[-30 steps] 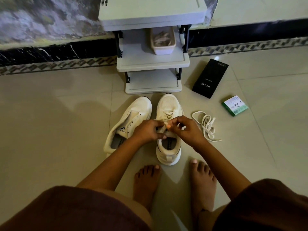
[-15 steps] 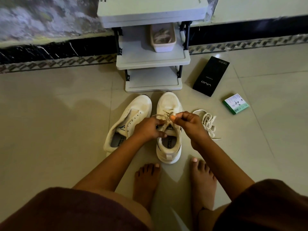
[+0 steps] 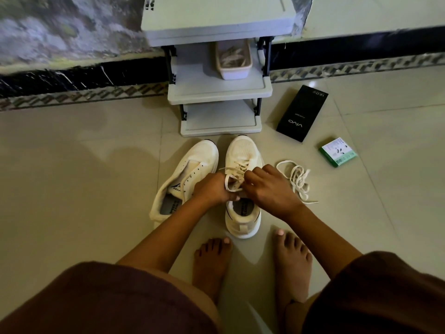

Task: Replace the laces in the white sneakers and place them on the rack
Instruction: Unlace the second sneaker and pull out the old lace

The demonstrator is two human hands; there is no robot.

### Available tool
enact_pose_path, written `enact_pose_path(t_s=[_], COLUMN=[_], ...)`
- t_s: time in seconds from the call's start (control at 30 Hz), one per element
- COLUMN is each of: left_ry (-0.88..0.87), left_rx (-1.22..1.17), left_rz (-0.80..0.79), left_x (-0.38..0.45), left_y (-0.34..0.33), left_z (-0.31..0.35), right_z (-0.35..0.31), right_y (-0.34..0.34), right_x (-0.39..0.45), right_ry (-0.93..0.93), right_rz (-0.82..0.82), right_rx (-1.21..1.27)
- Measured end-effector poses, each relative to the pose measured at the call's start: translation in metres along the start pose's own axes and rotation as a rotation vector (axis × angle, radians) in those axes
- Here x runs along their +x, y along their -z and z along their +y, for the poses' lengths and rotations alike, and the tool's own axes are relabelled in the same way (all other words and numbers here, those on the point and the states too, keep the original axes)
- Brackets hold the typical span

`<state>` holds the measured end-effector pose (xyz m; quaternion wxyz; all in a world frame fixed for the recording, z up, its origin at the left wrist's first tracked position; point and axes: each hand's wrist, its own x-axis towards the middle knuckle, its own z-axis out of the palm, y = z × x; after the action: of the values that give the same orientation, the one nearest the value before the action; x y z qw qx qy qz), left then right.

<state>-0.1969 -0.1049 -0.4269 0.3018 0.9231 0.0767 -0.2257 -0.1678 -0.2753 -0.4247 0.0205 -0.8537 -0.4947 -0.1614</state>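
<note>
Two white sneakers stand on the tiled floor before the grey rack [image 3: 218,92]. The left sneaker [image 3: 190,169] has bare eyelets and no lace. The right sneaker [image 3: 243,150] carries a cream lace [image 3: 237,168] through its eyelets. My left hand [image 3: 212,190] grips the tongue area and a loop of that lace. My right hand [image 3: 269,186] pinches the lace over the middle of the same shoe. A loose cream lace [image 3: 297,179] lies in a heap on the floor just right of my right hand.
A pink tub [image 3: 233,60] with pale items sits on the rack's middle shelf. A black phone box [image 3: 302,113] and a small green-and-white box [image 3: 338,151] lie on the floor to the right. My bare feet [image 3: 250,259] rest just behind the shoes.
My right hand has come back down from a raised pull to the middle of the right sneaker. A loop of lace now stands between both hands. The left hand stays on the shoe.
</note>
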Motion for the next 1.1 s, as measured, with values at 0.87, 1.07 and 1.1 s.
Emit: enact_pose_path(t_s=[0.87,1.07,1.1], left_ry=[-0.046,-0.086,-0.087], left_rx=[-0.174,-0.056,-0.060], left_rz=[-0.016,-0.025,-0.025], left_x=[-0.002,0.002,0.002], left_y=[0.003,0.002,0.002], left_z=[-0.007,-0.003,-0.003], right_z=[-0.006,0.004,0.004], right_y=[0.010,0.028,0.026], right_x=[0.009,0.014,0.012], right_ry=[-0.621,-0.834,-0.829], right_rz=[0.043,0.001,-0.023], right_rx=[0.846,1.429,1.335])
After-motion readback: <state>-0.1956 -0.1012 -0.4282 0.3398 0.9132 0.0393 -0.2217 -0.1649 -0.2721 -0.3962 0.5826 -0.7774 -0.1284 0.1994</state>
